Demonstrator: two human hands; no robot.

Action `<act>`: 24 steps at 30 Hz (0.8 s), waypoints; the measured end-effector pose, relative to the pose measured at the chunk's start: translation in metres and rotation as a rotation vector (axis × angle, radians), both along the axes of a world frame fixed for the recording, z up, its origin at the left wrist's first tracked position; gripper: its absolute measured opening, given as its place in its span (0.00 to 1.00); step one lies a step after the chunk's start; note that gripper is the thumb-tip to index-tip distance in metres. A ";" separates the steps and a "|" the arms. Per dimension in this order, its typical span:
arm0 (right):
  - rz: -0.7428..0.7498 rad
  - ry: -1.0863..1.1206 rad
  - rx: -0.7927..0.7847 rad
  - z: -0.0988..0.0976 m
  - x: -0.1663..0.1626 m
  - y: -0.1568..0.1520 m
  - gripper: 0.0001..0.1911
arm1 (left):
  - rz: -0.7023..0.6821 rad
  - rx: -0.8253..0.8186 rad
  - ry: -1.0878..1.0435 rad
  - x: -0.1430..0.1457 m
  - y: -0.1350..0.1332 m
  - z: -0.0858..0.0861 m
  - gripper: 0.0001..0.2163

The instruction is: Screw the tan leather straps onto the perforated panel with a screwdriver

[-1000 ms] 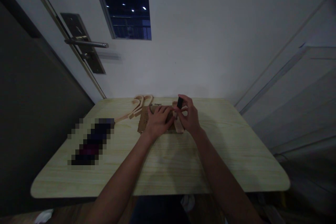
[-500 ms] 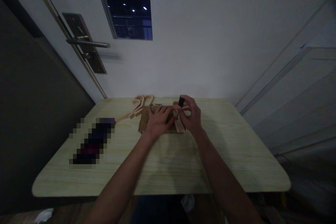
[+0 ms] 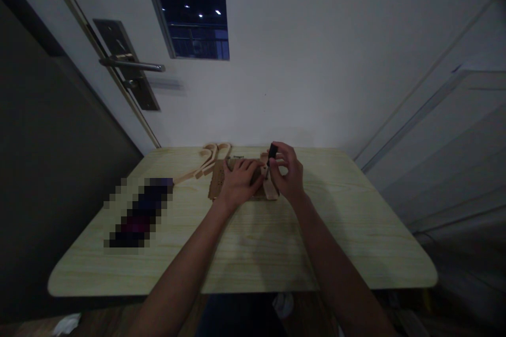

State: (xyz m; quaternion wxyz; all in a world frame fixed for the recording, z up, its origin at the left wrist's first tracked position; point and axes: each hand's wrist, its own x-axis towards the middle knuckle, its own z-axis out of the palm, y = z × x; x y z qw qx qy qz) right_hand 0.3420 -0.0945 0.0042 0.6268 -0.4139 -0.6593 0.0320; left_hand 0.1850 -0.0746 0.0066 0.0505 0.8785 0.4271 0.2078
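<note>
My left hand point(image 3: 237, 181) lies flat, fingers stretched, on a brown cardboard-like board point(image 3: 216, 185) near the far edge of a pale wooden table point(image 3: 253, 242). My right hand point(image 3: 288, 172) is closed around a small black tool point(image 3: 272, 151), held upright with its lower end at the board's right side. A light wooden strip point(image 3: 270, 190) lies under that hand. What the tool's tip touches is hidden by my fingers.
Curved pale wooden pieces point(image 3: 205, 160) lie behind the board on the left. A dark blurred-out object point(image 3: 138, 213) rests on the table's left part. A white door with a metal handle point(image 3: 132, 66) stands behind, and a white wall runs along the table's far edge.
My right hand with the black tool has shifted slightly to the right and turned a little. My left hand stays on the board.
</note>
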 end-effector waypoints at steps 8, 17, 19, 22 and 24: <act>-0.076 -0.068 0.004 0.003 0.001 0.000 0.17 | 0.009 -0.008 0.028 0.000 0.000 0.000 0.16; 0.032 -0.060 -0.031 0.003 0.001 -0.003 0.19 | 0.008 -0.005 0.025 0.001 -0.001 0.003 0.15; 0.000 -0.056 -0.026 0.003 0.001 -0.001 0.19 | 0.006 -0.003 0.024 0.000 -0.001 0.001 0.15; -0.047 -0.065 0.018 0.002 0.002 0.001 0.20 | 0.011 -0.010 0.029 0.000 0.000 0.000 0.15; -0.074 -0.084 0.043 0.002 0.002 0.002 0.20 | 0.015 -0.005 0.028 0.000 0.000 0.000 0.15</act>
